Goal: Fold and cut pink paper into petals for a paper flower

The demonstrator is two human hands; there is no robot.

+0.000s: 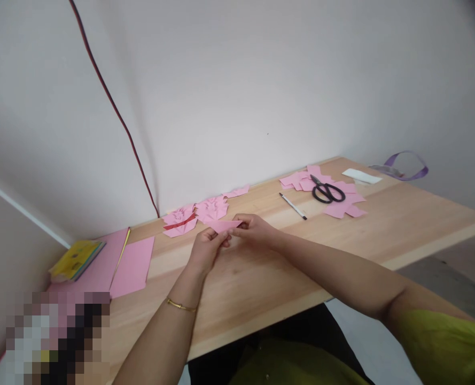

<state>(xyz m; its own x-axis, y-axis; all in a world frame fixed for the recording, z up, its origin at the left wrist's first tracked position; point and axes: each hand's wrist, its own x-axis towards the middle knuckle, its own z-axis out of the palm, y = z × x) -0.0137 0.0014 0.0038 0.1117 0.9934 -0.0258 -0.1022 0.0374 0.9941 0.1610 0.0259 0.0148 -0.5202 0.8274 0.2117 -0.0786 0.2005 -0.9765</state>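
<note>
A small folded piece of pink paper (223, 225) is held between my two hands above the middle of the table. My left hand (207, 247) pinches its left end, thumb on top. At the right end, my right hand (257, 231) grips the same paper with thumb and fingers. Just beyond my hands lie folded pink paper pieces (212, 208), one of the nearby ones with a red strip (180, 222) across it. My fingers partly cover the held paper's lower edge.
Black-handled scissors (327, 191) rest on pink paper cut-outs (344, 206) at the right, near a white pen (293, 206) and a white strip (361, 176). Pink sheets (133, 264), a yellow pencil (120, 256) and a yellow packet (77, 259) lie left. A purple strap (415, 174) is beyond the wooden table (269, 283).
</note>
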